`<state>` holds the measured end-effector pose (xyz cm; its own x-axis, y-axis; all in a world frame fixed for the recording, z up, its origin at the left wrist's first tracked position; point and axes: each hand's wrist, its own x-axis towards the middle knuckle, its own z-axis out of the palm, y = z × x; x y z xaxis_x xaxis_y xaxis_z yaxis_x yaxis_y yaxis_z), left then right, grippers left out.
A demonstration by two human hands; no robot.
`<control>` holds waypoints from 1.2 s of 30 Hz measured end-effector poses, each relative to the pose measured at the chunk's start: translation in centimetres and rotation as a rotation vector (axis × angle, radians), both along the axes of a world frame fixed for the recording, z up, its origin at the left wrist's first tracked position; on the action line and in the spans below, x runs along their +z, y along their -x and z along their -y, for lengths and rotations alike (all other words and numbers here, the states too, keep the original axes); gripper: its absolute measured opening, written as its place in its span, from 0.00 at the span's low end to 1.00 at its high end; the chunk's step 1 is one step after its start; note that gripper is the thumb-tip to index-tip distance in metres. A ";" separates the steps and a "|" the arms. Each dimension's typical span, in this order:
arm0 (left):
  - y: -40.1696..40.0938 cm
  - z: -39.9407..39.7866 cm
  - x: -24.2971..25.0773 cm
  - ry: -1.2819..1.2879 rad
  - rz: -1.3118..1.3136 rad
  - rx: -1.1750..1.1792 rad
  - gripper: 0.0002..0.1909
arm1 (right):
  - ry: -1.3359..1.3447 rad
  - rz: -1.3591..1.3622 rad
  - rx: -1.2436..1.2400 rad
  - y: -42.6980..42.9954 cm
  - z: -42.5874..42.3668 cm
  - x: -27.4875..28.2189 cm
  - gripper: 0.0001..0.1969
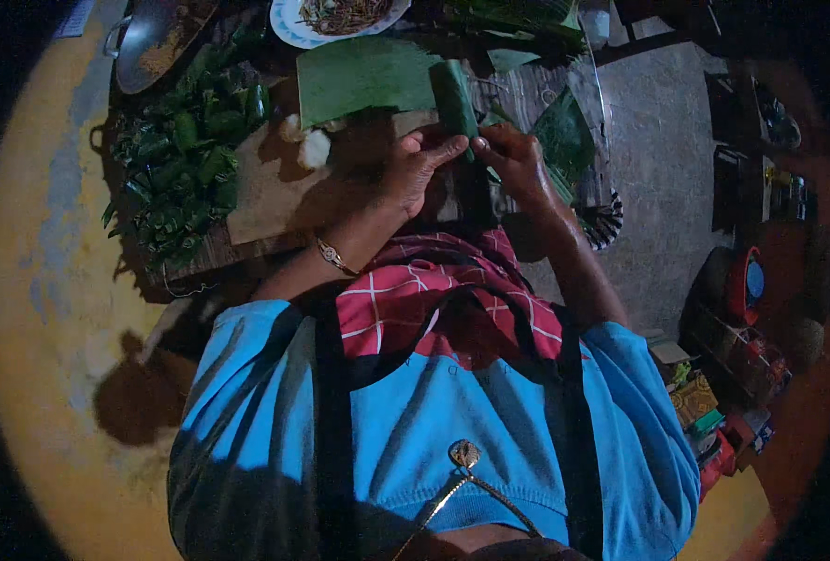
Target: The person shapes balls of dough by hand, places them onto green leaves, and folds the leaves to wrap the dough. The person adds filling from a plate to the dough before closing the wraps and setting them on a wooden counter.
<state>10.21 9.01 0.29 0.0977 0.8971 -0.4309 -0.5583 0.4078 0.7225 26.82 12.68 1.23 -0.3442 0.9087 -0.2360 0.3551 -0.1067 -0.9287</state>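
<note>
A green leaf roll (pixel 452 98), which looks like banana leaf, stands up between my two hands. My left hand (pixel 415 168) pinches its lower end from the left, thumb on the leaf. From the other side, the fingers of my right hand (pixel 516 158) grip that same end. Just beyond the hands, a flat cut piece of green leaf (pixel 366 77) lies on the table. White lumps (pixel 314 149) sit near its lower left corner; what they are is unclear. To the right lies another folded green leaf (pixel 563 137).
Many small leaf-wrapped parcels (pixel 183 154) are heaped at the left of the wooden table (pixel 218 256). Behind them is a metal pan (pixel 134 70) with brown crumbs. A plate (pixel 285 24) of thin sticks stands at the back, near more leaves (pixel 520 17). A brown board (pixel 267 203) lies in front.
</note>
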 end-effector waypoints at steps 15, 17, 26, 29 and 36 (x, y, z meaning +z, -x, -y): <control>1.8 3.1 4.9 -0.634 -0.607 -0.017 0.21 | -0.181 -0.211 0.070 1.4 2.9 8.9 0.19; 2.4 4.0 4.7 -0.738 -0.813 -0.147 0.27 | -0.416 -0.046 0.158 0.8 4.2 9.0 0.19; 3.5 7.9 6.1 -0.268 -0.137 -0.504 0.23 | 0.147 -0.411 0.062 1.4 8.8 8.9 0.19; 2.6 7.5 5.6 -0.033 0.011 -0.301 0.18 | 0.050 -0.332 0.045 1.5 7.5 6.8 0.19; 1.4 6.6 6.6 0.064 -0.182 -0.004 0.08 | 0.093 -0.122 0.083 1.8 6.6 5.9 0.19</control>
<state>8.79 2.45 6.88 0.0160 0.8670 -0.4980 -0.4188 0.4581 0.7840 25.06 6.13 7.16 -0.4482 0.8524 -0.2695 0.2510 -0.1693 -0.9531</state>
